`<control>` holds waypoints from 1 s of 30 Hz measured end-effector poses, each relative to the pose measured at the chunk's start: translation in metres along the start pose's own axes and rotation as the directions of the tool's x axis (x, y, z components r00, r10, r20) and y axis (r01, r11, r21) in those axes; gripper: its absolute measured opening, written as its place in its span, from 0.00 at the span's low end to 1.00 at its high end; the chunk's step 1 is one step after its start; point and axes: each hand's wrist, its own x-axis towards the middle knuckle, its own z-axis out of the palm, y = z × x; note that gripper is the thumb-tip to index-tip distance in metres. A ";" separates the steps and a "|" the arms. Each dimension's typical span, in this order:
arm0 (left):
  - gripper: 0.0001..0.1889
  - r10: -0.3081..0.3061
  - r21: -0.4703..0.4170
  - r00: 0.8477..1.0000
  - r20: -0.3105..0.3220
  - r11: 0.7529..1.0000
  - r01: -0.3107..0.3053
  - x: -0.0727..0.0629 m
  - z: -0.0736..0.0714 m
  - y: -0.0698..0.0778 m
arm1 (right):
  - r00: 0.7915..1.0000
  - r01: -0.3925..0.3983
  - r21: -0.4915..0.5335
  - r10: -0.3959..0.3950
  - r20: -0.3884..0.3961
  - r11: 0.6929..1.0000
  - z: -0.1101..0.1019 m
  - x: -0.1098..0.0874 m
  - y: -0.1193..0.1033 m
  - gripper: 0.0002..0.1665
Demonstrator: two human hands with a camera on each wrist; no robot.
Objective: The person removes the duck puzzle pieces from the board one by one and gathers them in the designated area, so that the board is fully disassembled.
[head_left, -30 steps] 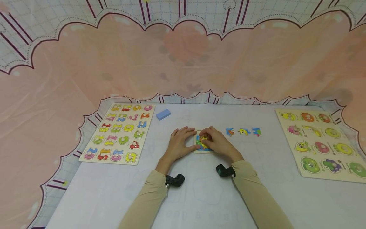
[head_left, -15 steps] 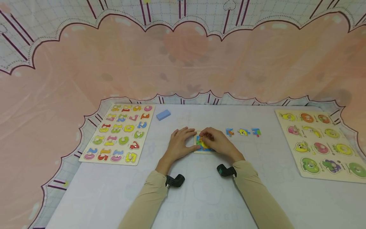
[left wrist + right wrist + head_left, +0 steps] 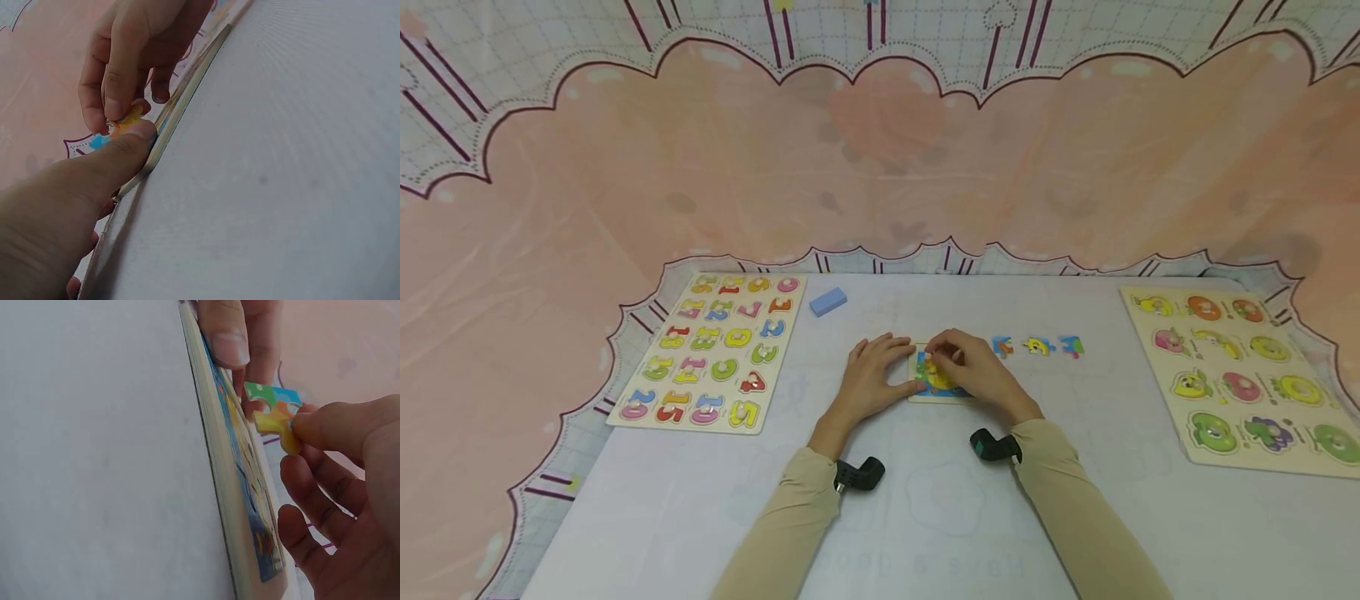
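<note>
A small jigsaw board (image 3: pixel 936 398) with a pale wooden rim lies flat at the middle of the table. My left hand (image 3: pixel 871 379) rests at its left side, with the thumb on the board and the fingers loosely spread. Just above the board, my right hand (image 3: pixel 981 371) pinches a jigsaw piece between thumb and fingers. In the right wrist view this jigsaw piece (image 3: pixel 272 403) shows green, blue, orange and yellow, raised and tilted apart from the board. Part of the board's picture is hidden under the right hand.
Three loose jigsaw pieces (image 3: pixel 1039 346) lie in a row to the right of the board. A number puzzle board (image 3: pixel 767 383) lies at left, a fruit puzzle board (image 3: pixel 1225 417) at right. A blue block (image 3: pixel 828 301) sits near the back edge.
The right hand has shifted slightly to the right over the board, with a little more of the picture showing. My left hand stays where it was.
</note>
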 end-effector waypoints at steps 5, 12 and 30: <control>0.33 0.012 0.010 1.000 -0.003 1.000 -0.012 0.000 0.000 0.000 | 0.999 -0.018 -0.010 0.018 -0.027 1.000 -0.008 -0.002 0.002 0.09; 0.32 0.030 0.011 0.999 -0.014 0.999 -0.030 -0.001 0.000 0.000 | 0.998 -0.058 0.013 0.059 -0.036 0.998 -0.017 -0.003 0.006 0.08; 0.32 0.023 0.007 1.000 -0.007 1.000 -0.023 -0.001 -0.001 0.000 | 0.978 -0.162 -0.016 0.159 -0.137 0.987 -0.041 -0.010 0.020 0.10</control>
